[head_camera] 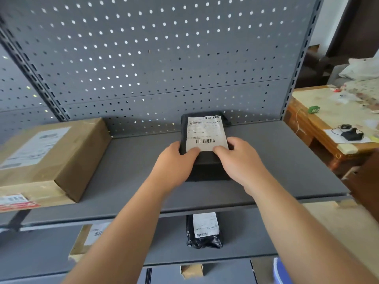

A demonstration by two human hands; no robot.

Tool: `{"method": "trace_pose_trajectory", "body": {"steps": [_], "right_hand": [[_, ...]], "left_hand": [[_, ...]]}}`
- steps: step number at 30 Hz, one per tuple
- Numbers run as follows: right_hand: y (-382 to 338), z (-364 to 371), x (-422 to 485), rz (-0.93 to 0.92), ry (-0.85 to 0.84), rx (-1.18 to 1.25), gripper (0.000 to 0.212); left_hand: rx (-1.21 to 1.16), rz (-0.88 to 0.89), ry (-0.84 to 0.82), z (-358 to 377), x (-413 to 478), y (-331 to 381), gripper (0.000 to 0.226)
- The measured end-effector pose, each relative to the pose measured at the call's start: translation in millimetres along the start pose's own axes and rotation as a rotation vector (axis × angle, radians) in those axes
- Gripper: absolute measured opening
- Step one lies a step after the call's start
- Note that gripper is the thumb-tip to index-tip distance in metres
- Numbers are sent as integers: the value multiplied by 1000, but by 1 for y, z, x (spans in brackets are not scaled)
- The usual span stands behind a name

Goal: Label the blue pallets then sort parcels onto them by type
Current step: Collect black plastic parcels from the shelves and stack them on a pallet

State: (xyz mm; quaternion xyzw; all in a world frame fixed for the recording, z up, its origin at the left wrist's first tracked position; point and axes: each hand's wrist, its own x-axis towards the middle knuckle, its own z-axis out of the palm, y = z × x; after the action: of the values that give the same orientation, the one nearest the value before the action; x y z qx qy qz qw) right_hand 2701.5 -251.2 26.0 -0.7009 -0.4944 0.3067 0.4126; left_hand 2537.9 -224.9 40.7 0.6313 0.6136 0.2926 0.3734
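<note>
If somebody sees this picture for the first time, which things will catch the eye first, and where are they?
First comes the black parcel with its white label, in the middle of the upper grey shelf, held at its near end by the left hand and the right hand. Next is the large brown cardboard box at that shelf's left end. Then a second black parcel lies on the lower shelf.

A grey pegboard (164,58) backs grey metal shelves (287,160), with light showing through its holes. To the right, a wooden table (307,99) with a pale top stands before a white wall (328,17).
</note>
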Motion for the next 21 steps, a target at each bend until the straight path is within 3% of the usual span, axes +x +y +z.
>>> {"method": "trace_pose_trajectory", "body": {"steps": [12,21], "right_hand": [[-5,-3,-8,-23,35,268,15],[-32,20,-26,-87,-43,443,30]], "left_hand": [[-192,-11,133,0,-16,8,21],[-357,43,321,-26,-45,1,25]]}}
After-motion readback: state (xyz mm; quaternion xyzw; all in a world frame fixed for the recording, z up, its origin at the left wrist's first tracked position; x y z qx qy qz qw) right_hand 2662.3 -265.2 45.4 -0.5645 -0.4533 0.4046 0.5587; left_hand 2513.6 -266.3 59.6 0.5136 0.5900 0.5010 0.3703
